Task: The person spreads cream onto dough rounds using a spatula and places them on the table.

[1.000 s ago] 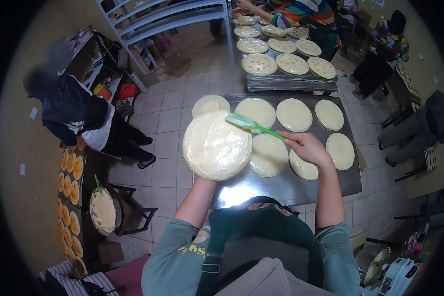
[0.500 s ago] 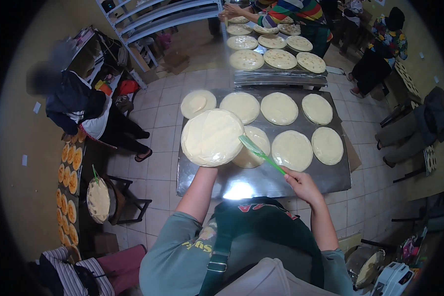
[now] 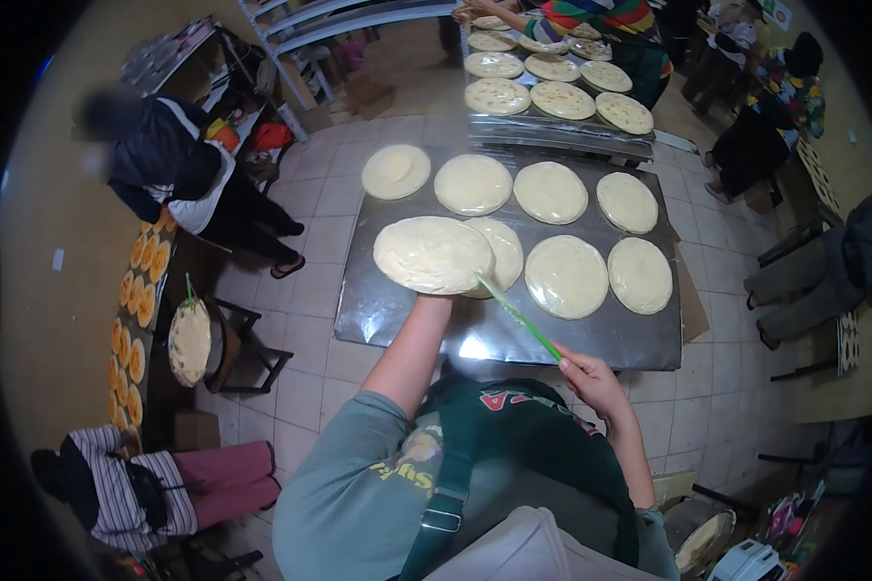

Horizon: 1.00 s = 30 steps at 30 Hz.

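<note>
A pale, coated dough round (image 3: 432, 254) sits atop the left forearm (image 3: 419, 339); the left hand is hidden beneath, its grip impossible to tell. At the round's four o'clock edge is the tip of a green spatula (image 3: 520, 318), clamped in the right hand (image 3: 596, 382). Under them, a metal table (image 3: 397, 312) bears seven pale rounds (image 3: 566, 276); at one o'clock lie speckled rounds (image 3: 562, 100).

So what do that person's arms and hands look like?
The grey-green sleeves stop around the elbows, leaving the forearms bare. The right hand has no glove, and I see no watch or bracelet. The left hand is hidden from view, so I can't tell what it looks like.
</note>
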### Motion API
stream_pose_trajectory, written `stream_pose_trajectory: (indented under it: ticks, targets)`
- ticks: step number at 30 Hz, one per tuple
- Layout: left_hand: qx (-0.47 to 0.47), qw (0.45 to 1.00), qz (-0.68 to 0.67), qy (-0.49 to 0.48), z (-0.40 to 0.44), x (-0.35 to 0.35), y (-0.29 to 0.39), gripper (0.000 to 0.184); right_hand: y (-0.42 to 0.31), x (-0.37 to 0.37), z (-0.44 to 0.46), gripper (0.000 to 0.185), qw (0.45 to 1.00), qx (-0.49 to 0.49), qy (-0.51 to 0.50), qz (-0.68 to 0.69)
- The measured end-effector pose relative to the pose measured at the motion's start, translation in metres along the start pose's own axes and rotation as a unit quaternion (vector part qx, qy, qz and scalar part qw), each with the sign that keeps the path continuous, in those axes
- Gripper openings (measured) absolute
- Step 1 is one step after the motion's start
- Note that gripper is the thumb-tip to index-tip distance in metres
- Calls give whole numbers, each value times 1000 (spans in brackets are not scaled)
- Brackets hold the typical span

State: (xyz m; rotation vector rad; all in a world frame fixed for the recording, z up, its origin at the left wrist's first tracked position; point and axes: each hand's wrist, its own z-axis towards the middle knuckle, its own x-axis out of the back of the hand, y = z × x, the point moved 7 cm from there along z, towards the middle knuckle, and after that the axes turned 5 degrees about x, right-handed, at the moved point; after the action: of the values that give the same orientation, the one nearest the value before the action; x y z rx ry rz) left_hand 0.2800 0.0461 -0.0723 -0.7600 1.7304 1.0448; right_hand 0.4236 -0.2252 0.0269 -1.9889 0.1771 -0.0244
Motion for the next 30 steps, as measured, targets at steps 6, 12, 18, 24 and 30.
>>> stream_pose_trajectory:
  ticks: [6,12,18,24,30]
  targets:
    - [4,998,7,68,-25,-6,-4,56,-62,-9,2,33,870,244,109,-415]
    - [-27,999,-31,29,-20,24,15,57,-76,-30,9,30,800,238,91,-543]
    - [-48,998,-48,14,-4,72,58,58,-47,-5,19,30,813,164,118,-547]
    - [-50,994,-18,91,2,85,99,60,-32,17,37,31,880,64,143,-448]
    - [21,984,85,157,23,139,123,55,-38,5,74,32,940,-7,146,-307]
